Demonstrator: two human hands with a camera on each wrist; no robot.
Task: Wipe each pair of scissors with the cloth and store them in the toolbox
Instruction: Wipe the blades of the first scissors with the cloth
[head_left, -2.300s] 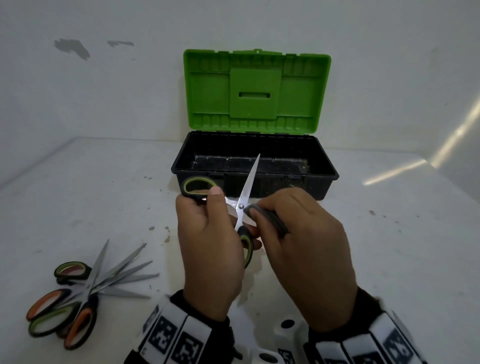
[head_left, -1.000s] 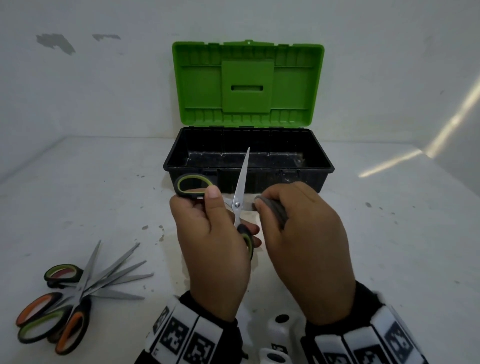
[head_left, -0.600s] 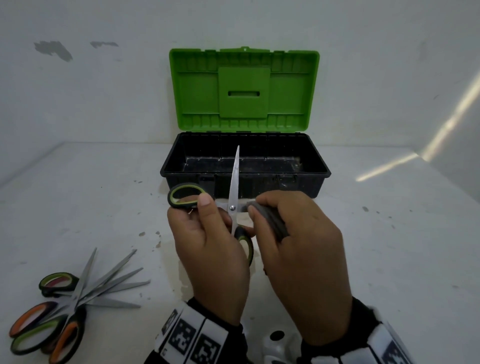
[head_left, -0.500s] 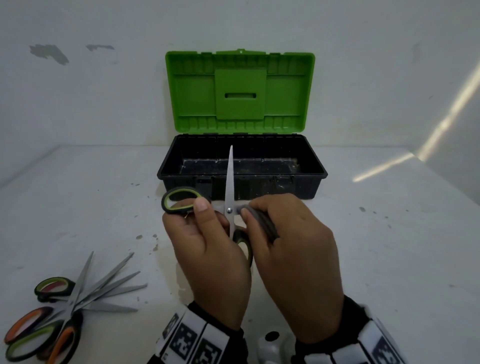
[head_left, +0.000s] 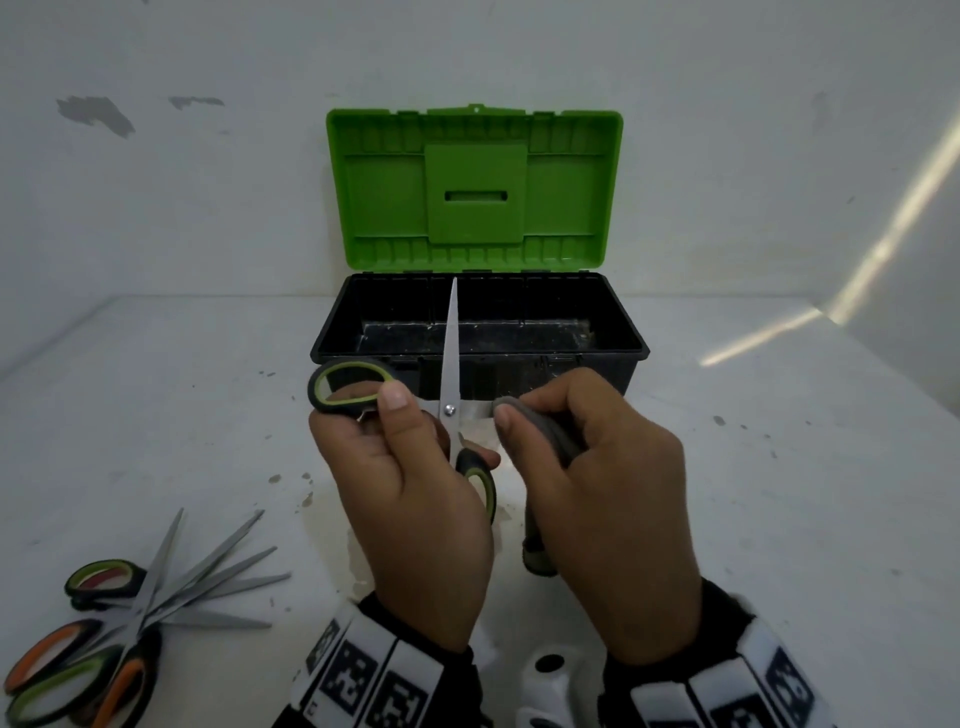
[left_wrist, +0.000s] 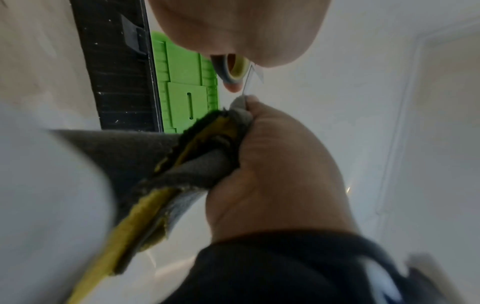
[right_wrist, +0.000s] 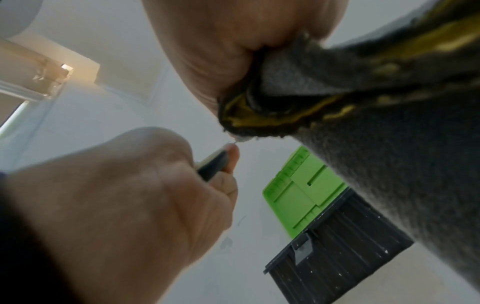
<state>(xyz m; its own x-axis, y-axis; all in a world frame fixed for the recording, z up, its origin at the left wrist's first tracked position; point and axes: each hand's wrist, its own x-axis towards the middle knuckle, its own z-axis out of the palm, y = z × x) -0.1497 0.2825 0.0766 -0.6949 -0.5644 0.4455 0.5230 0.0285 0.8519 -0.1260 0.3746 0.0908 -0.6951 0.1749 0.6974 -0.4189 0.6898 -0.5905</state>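
My left hand (head_left: 410, 457) grips a pair of green-and-black scissors (head_left: 451, 353) by the handles, thumb on the upper ring, in front of the toolbox. The blades are spread: one points straight up, the other runs right into a grey cloth (head_left: 540, 441) that my right hand (head_left: 592, 462) pinches round it. The left wrist view shows the cloth (left_wrist: 197, 164) bunched in the right hand (left_wrist: 280, 164), its yellow edge hanging down. The black toolbox (head_left: 636, 353) stands open with its green lid (head_left: 472, 192) upright, and I see nothing inside.
A pile of several scissors (head_left: 130, 618) with orange and green handles lies at the table's front left. A white wall rises right behind the toolbox. The white tabletop is speckled with small dirt marks.
The raised blade has swung from leaning right to straight up. The cloth has slid a little outward from the pivot along the other blade. The pile has not moved.
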